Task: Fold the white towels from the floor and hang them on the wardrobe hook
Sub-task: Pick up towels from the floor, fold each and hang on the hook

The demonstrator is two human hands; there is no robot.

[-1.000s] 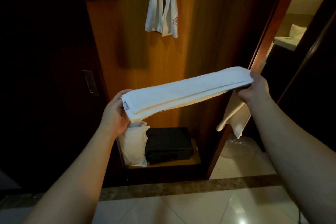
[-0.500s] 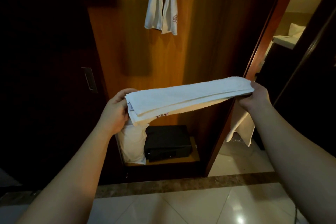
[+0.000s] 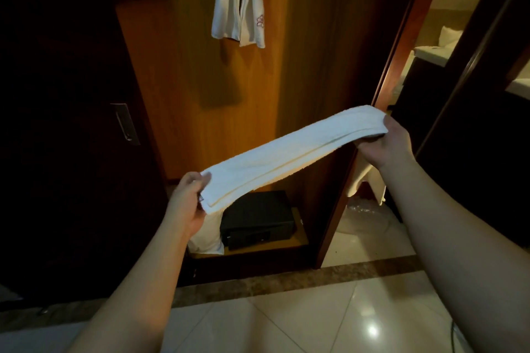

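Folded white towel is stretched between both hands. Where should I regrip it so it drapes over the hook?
Probably at the middle of the folded towel, from underneath: it is a long, narrow strip, so its halves should hang evenly, like the hanging towel.

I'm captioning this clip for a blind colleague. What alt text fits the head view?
Two bare hands stretch a folded white towel in front of an open wardrobe, left hand gripping the lower end, right hand the higher end. Another white towel hangs inside above, and a black safe sits on the bottom shelf.
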